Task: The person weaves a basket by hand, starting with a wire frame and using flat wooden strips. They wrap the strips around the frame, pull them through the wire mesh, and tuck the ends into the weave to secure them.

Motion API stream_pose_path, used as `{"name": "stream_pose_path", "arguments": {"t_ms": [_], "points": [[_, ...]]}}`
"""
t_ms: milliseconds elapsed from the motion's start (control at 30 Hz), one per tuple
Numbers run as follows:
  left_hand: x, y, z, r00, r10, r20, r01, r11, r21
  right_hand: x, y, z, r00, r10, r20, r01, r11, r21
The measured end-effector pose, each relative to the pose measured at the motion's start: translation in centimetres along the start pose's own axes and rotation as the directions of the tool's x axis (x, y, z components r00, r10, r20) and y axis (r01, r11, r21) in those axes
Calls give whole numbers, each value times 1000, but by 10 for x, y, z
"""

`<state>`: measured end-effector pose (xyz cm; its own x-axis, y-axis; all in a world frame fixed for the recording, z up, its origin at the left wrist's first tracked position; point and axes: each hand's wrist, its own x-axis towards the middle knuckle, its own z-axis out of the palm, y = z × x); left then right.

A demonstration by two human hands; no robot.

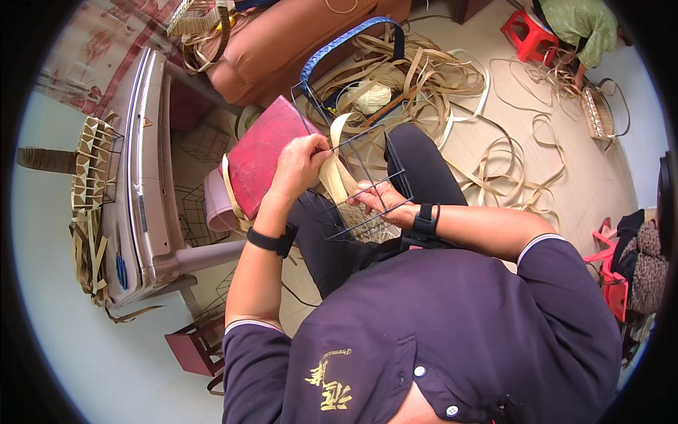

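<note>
A dark wire basket frame rests on my lap, with a blue wrapped handle arching at its far side. A flat tan strip loops around the wires between my hands. At the frame's left side, my left hand is closed, its thumb and finger pinching the strip by a wire. My right hand reaches through the wires from the near right, its fingers closed on the lower part of the strip. Its fingertips are partly hidden by the wires and the strip.
Just left of my knees a red board leans over a pink bucket. Tangled strips cover the floor ahead. A partly woven basket and blue scissors are on the table at left. Another person reaches down near a red stool.
</note>
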<state>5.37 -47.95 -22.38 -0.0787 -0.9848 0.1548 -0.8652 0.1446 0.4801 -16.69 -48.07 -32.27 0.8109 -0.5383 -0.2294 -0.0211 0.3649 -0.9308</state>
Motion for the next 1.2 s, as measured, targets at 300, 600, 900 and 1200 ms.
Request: {"name": "stream_pose_path", "arguments": {"t_ms": [300,600,900,1200], "points": [[-55,78,-14,972,211,108,-228,956,184,-34,-16,-23,823,210,528,-382,892,241],[-56,75,29,868,495,-33,-457,824,336,-47,-23,-31,763,260,592,-482,839,254],[-57,68,30,846,455,-277,-429,890,152,-97,-79,-49,937,141,320,2,912,-409],[-60,62,32,826,413,-383,-405,908,106,-56,-94,3,986,14,166,-13,1000,-4]]}}
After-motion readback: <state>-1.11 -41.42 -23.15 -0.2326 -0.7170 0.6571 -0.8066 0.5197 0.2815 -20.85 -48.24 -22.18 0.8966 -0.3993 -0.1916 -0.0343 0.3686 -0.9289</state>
